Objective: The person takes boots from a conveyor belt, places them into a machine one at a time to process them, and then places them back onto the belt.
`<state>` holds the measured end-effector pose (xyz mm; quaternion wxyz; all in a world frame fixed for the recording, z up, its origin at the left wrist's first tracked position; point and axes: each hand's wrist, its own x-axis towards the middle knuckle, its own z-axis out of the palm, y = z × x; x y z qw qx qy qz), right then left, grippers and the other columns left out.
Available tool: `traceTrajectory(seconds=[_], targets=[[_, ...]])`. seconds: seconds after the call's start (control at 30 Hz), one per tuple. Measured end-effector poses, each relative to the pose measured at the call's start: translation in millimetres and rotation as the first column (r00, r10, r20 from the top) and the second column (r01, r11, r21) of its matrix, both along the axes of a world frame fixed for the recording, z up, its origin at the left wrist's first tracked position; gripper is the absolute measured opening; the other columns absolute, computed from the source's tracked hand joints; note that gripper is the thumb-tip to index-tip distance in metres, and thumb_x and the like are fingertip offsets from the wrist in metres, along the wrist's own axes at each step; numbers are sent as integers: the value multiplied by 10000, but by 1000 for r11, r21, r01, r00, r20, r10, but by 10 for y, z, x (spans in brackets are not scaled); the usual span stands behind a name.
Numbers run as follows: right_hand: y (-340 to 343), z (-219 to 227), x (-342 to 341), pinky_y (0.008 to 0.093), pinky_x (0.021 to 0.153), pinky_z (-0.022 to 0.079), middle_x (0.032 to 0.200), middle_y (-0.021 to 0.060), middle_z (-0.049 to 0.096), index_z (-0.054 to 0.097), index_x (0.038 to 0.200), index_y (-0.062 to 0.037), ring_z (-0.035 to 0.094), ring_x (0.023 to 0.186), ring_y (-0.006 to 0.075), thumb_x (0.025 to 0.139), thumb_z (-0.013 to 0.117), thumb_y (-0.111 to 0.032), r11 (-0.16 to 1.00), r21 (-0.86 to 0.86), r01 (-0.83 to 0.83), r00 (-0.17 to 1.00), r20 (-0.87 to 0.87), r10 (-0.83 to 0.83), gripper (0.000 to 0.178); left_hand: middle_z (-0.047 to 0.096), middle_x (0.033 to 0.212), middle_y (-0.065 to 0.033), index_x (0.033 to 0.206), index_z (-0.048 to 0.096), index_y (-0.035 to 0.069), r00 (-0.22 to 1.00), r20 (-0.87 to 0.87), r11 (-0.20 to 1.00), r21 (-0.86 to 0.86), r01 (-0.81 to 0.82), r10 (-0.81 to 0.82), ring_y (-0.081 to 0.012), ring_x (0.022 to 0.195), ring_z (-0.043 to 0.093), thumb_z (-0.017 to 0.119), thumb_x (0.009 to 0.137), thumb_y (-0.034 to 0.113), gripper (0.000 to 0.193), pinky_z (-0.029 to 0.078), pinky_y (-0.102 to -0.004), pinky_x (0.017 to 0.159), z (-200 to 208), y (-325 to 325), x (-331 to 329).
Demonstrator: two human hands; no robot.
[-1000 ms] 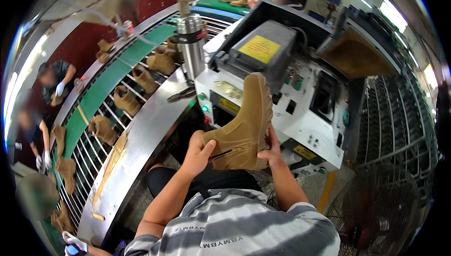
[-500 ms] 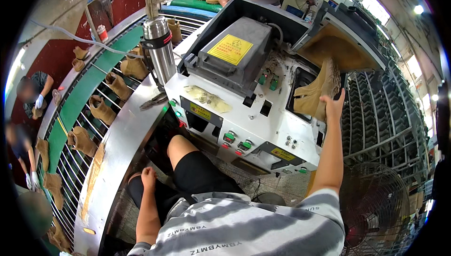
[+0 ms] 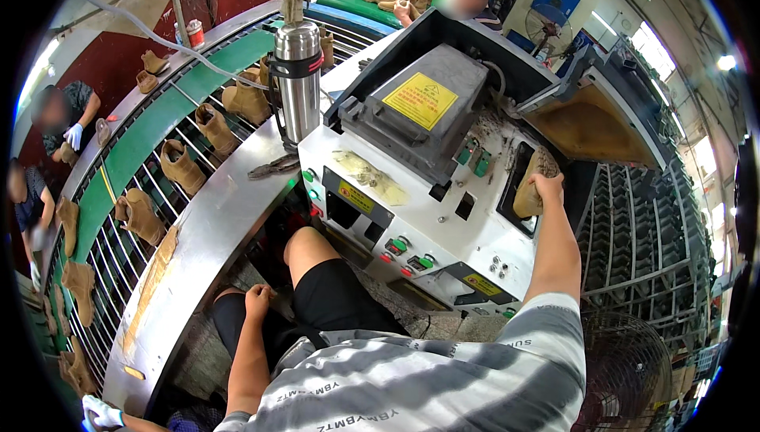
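My right hand [image 3: 548, 188] grips a tan boot [image 3: 529, 194], tilted over the dark open well [image 3: 514, 169] on the right side of a white machine [image 3: 443, 230]. Its dark, ridged sole faces up and away, and my fingers hide part of the upper. Behind the boot stands the raised lid [image 3: 590, 119], lined with a brown pad. Over my lap, my left hand [image 3: 257, 302] is closed in a loose fist, and nothing shows in it.
To the left, a curved roller conveyor [image 3: 178, 206] carries several tan boots [image 3: 142, 216]. A steel flask [image 3: 299, 87] stands on its metal edge. A closed grey cover [image 3: 427, 103] tops the machine. A floor fan [image 3: 625, 369] and a rack [image 3: 641, 234] are at right. Co-workers are nearby.
My right hand has lowered the boot toward the well and tipped it, turning the sole upward. The view has shifted slightly. My left hand stays over my lap. A gloved hand has appeared at lower left.
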<state>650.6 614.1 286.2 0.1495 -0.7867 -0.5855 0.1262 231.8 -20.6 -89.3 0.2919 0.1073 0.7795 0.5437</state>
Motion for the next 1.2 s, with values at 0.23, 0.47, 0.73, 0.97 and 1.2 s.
traceTrajectory(seconds=[0.23,0.47,0.73,0.97,1.2], targets=[[-285,-181,-152,470,1000,422,1435,207,408,404,1431,-156,454,1272,372,803,574,-589,1000,-12,-18,991,135,19,782,595,648,-52,845,637,8,971,205,976,151,-157,124,-112,510,509,541,900,114,153,387,-240,455,-68,212,-68],[-885,-862,456,452,999,403,1311,173,519,542,1280,-63,486,1203,361,931,534,-384,775,542,-326,945,150,292,474,644,718,-49,887,662,-11,909,-311,947,70,313,-277,-137,661,599,584,871,109,143,483,-276,623,1192,1594,748],[-2713,-1819,1352,367,666,429,750,81,528,514,829,-29,502,700,214,947,504,-354,410,-1,912,84,-978,-190,346,683,919,-160,1054,639,24,285,-327,305,-12,952,-901,-270,861,671,578,922,298,310,514,-367,752,1509,2779,2088],[-3028,-2210,1706,329,522,348,613,14,416,385,664,-139,373,526,174,948,487,-462,824,-367,431,-367,-906,-211,442,702,936,-144,1041,670,7,119,-171,155,-218,963,-978,-202,877,669,483,976,249,312,507,-320,779,1437,3111,2131],[-3331,-3263,211,378,540,412,596,83,536,557,660,-64,515,543,224,871,577,-317,939,-282,-199,726,-686,-53,329,617,1032,-194,1010,635,-22,-271,-742,-790,563,243,-613,-304,803,601,544,958,221,265,484,-420,718,4717,1371,1500]])
